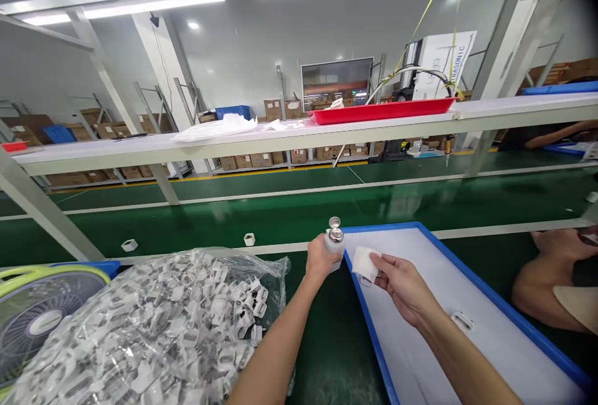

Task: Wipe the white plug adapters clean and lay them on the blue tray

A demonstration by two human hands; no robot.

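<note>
My left hand (318, 257) is wrapped round a whitish bottle (334, 244) with a metal top, its small lid flipped up. Between the thumb and fingers of my right hand (402, 283) is a folded white wipe (364, 262), held over the near-left edge of a blue-rimmed white tray (420, 226). A small white plastic part (365, 281) shows just under the wipe. Another white plastic part (462, 321) lies in the tray, to the right of my right forearm.
A clear bag (177, 318) heaped with white plastic parts fills the left, beside a fan (47, 321). Two white pieces (250, 240) (129, 245) sit on the green belt (205, 221). A co-worker's arm (542, 274) is at right. Above runs a shelf with a red tray (383, 112).
</note>
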